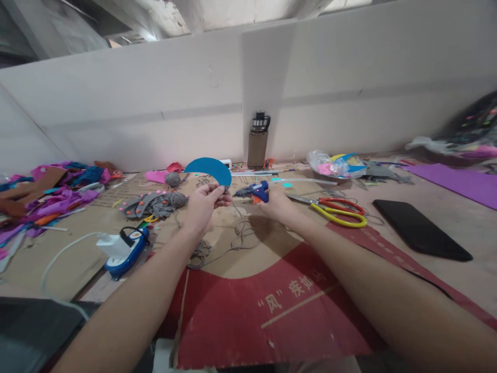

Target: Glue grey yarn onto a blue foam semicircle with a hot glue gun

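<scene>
My left hand [204, 205] is closed in a pinch on the lower edge of a blue half-round piece of felt [207, 168], held upright above the cardboard. A thin grey yarn strand [238, 228] hangs from that pinch down to the table. My right hand [276, 203] is wrapped round a blue glue gun [256, 191], whose nozzle points left toward the pinched edge of the felt.
Red-and-yellow scissors [339, 211] lie right of my right hand. A black flat case [421, 235] lies farther right. A brown water bottle [258, 140] stands at the wall. Grey yarn balls [173, 180], felt scraps [50, 191] and a blue-white power plug [124, 248] sit at left.
</scene>
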Tool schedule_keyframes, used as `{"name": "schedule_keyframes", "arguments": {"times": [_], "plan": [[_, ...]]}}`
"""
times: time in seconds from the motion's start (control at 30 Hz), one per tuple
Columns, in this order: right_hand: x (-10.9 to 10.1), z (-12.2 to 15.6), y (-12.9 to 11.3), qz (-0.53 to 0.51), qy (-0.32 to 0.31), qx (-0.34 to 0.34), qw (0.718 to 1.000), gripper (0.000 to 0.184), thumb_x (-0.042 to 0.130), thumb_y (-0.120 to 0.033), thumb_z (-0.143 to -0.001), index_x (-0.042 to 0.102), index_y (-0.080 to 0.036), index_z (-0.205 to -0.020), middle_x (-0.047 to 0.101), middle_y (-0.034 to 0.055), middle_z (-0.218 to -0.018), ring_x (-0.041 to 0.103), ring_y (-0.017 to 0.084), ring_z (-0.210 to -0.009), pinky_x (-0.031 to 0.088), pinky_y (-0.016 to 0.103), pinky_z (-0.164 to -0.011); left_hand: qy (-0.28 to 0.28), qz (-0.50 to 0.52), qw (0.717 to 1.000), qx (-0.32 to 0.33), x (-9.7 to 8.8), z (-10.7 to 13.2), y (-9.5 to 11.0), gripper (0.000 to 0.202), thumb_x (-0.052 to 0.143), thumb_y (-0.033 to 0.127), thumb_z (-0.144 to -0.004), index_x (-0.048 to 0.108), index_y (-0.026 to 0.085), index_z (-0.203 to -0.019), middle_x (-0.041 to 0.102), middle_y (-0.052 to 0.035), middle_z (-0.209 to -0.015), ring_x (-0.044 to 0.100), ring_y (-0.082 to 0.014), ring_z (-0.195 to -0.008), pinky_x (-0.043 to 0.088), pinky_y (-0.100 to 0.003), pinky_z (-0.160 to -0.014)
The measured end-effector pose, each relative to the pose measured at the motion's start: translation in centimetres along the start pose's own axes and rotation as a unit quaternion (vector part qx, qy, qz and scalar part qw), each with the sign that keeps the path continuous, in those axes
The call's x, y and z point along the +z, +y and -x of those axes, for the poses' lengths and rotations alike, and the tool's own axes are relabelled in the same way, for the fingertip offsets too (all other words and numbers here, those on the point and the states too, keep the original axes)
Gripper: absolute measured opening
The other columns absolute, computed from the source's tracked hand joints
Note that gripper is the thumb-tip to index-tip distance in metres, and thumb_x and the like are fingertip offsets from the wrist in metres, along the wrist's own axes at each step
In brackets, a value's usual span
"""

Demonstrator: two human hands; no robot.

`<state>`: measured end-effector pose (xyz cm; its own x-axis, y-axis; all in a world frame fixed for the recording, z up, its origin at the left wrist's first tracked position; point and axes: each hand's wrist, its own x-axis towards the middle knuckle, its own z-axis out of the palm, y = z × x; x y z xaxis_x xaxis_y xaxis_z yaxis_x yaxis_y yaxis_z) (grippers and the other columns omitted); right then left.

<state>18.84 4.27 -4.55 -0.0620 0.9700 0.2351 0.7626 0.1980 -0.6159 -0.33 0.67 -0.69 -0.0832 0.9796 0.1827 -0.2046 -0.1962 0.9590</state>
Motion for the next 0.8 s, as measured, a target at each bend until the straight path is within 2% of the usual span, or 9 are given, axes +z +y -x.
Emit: {"name": "schedule_keyframes", "arguments": {"times": [0.1, 0.2, 0.3, 0.4, 0.5, 0.57, 0.8], "plan": [[-1.0, -0.1, -0.5, -0.095, 0.054, 0.032, 0.994, 0.032, 0.059, -0.025, -0.069, 0.054, -0.014, -0.099, 0.065, 0.0143, -0.091, 0.061, 0.021, -0.066, 0.045, 0.031, -0.056, 0.003, 0.005, 1.000, -0.010, -0.2, -0.2, 0.0, 0.016, 0.069, 0.021, -0.068, 0.058, 0.011, -0.074, 0.065, -0.0044, -0.068, 0.062, -0.0098, -0.056, 0.050, -0.021, -0.055], [-1.6, 0.1, -1.1, -0.193, 0.075, 0.035, 0.978, 0.039, 0.056, -0.022, -0.069, 0.047, -0.015, -0.107, 0.063, 0.0131, -0.095, 0.057, 0.016, -0.055, 0.044, 0.030, -0.050, 0.015, 0.007, 1.000, -0.019, -0.5, -0.5, -0.2, 0.014, 0.068, 0.020, -0.068, 0.059, 0.010, -0.073, 0.065, -0.0048, -0.068, 0.062, -0.0098, -0.055, 0.050, -0.021, -0.054], [-1.8, 0.6, -1.7, -0.276, 0.090, -0.026, 0.957, 0.036, 0.054, -0.019, -0.070, 0.047, -0.019, -0.105, 0.064, 0.0080, -0.091, 0.055, 0.014, -0.056, 0.044, 0.028, -0.051, 0.034, 0.007, 0.999, -0.029, -1.0, -1.0, -0.5, 0.012, 0.067, 0.018, -0.069, 0.059, 0.010, -0.072, 0.065, -0.0047, -0.066, 0.062, -0.0096, -0.055, 0.050, -0.020, -0.054], [-2.2, 1.3, -2.5, -0.345, 0.067, -0.097, 0.931, 0.028, 0.052, -0.022, -0.074, 0.049, -0.020, -0.102, 0.063, 0.0041, -0.087, 0.053, 0.012, -0.056, 0.043, 0.027, -0.051, 0.047, 0.003, 0.998, -0.034, -1.5, -1.4, -0.7, 0.012, 0.067, 0.018, -0.068, 0.059, 0.010, -0.070, 0.065, -0.0052, -0.064, 0.061, -0.0095, -0.055, 0.049, -0.019, -0.054], [-2.5, 2.1, -3.4, -0.328, 0.031, -0.115, 0.937, 0.020, 0.053, -0.026, -0.077, 0.053, -0.019, -0.096, 0.060, 0.0026, -0.078, 0.049, 0.012, -0.055, 0.041, 0.028, -0.052, 0.047, -0.003, 0.998, -0.035, -1.7, -1.5, -0.7, 0.014, 0.069, 0.020, -0.066, 0.059, 0.010, -0.069, 0.065, -0.0060, -0.063, 0.061, -0.0109, -0.054, 0.050, -0.022, -0.055], [-2.5, 2.6, -3.6, -0.294, 0.021, -0.130, 0.947, 0.020, 0.053, -0.028, -0.078, 0.054, -0.019, -0.096, 0.061, 0.0037, -0.081, 0.051, 0.014, -0.062, 0.043, 0.030, -0.058, 0.048, -0.004, 0.998, -0.034, -1.7, -1.4, -0.7, 0.015, 0.070, 0.021, -0.065, 0.059, 0.010, -0.068, 0.064, -0.0054, -0.061, 0.061, -0.0115, -0.055, 0.050, -0.023, -0.056], [-1.7, 2.9, -3.4, -0.171, 0.062, -0.203, 0.962, 0.031, 0.053, -0.031, -0.082, 0.052, -0.019, -0.111, 0.062, 0.0085, -0.103, 0.056, 0.024, -0.092, 0.042, 0.037, -0.084, 0.046, -0.002, 0.998, -0.033, -1.4, -1.2, -0.7, 0.011, 0.067, 0.019, -0.065, 0.059, 0.011, -0.066, 0.063, -0.0046, -0.059, 0.061, -0.0117, -0.055, 0.050, -0.024, -0.056]]}}
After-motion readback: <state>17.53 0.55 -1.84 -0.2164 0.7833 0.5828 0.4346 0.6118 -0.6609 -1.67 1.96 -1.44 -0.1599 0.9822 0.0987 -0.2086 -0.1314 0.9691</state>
